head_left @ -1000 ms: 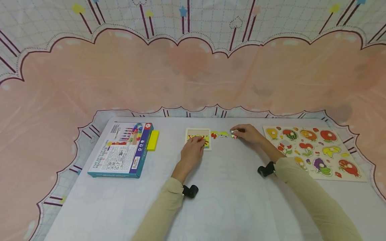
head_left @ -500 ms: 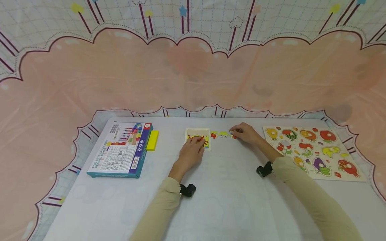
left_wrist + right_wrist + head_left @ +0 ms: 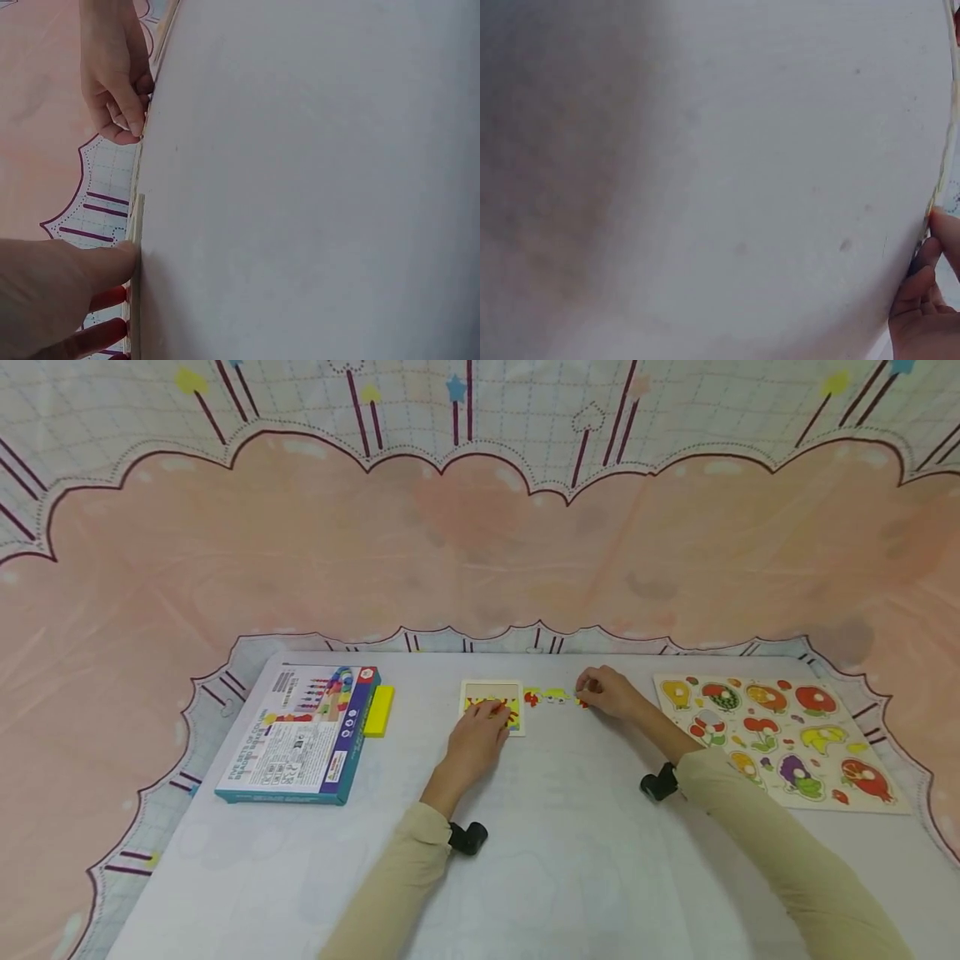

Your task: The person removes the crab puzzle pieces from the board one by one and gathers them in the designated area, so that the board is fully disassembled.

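Moved since half a second ago: right hand point(image 3: 609, 692), a little to the right along the table; left hand point(image 3: 477, 735) stays on the puzzle tray.
Right hand: thumb and finger pinch a small red piece point(image 3: 582, 702) low at the table top; its far part is hidden by the fingers.
Left hand: fingers lie over the tray, not clenched, with the thumb at its near edge.
Puzzle tray point(image 3: 522, 708): flat on the table point(image 3: 562, 860), yellow and red picture in its near part, partly covered by the hand; bare strip at the far side.
Between the hands: a red-and-yellow piece point(image 3: 531, 697) just beside the tray, then a yellow-green piece point(image 3: 555, 697).
Left side: printed box point(image 3: 300, 735), with a yellow block point(image 3: 380, 710) along its right side.
Right side: fruit board point(image 3: 847, 804), lying near the right forearm.
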### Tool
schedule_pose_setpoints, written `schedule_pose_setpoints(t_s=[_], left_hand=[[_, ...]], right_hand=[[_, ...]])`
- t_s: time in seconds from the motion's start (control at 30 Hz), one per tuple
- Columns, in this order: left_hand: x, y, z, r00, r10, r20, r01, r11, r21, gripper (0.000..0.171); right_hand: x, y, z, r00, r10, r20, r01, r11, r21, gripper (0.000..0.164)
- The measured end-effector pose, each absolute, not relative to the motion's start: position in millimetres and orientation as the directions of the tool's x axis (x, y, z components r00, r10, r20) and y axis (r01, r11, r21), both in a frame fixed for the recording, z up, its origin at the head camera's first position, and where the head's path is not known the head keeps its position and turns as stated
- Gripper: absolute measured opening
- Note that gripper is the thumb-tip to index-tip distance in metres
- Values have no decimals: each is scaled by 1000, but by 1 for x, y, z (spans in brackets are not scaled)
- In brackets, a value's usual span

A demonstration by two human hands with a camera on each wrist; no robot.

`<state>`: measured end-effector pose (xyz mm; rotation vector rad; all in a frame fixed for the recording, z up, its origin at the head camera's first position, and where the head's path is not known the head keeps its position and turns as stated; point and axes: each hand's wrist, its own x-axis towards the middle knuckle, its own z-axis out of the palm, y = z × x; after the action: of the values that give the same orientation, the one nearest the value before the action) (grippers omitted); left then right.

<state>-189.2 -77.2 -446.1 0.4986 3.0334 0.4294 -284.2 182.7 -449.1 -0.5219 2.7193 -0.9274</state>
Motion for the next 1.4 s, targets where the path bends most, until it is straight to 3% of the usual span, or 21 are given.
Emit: schedule_pose_setpoints(t_s=[0.3,0.53,0.7,0.8,1.03,1.4], left_hand=[[-188,-76,-444,-930,348,120,368,892,264,27],[-191,-88,-443,-931,361,54,344,818,461,32],[-192,-96,-443,-912,407,54,375,771,515,34],[-191,-99,-444,-911,407,61,380,775,505,32],[-188,-105,-443,-933,360,20,349,886,304,39],[-191,-116,-448,-956,286,65,282,834,475,30]], right_hand=[[-284,181,-446,-918,-374,-134,-219,757,-615,16],[-281,185,-443,-918,-378,-119,-216,729,-650,20],[-282,189,-445,-909,-400,-120,-230,718,-657,22],[-283,189,-447,-907,-401,-131,-223,719,-658,23],[-283,188,-449,-912,-383,-146,-201,729,-654,24],[-282,186,-450,-918,-368,-147,-193,740,-644,24]])
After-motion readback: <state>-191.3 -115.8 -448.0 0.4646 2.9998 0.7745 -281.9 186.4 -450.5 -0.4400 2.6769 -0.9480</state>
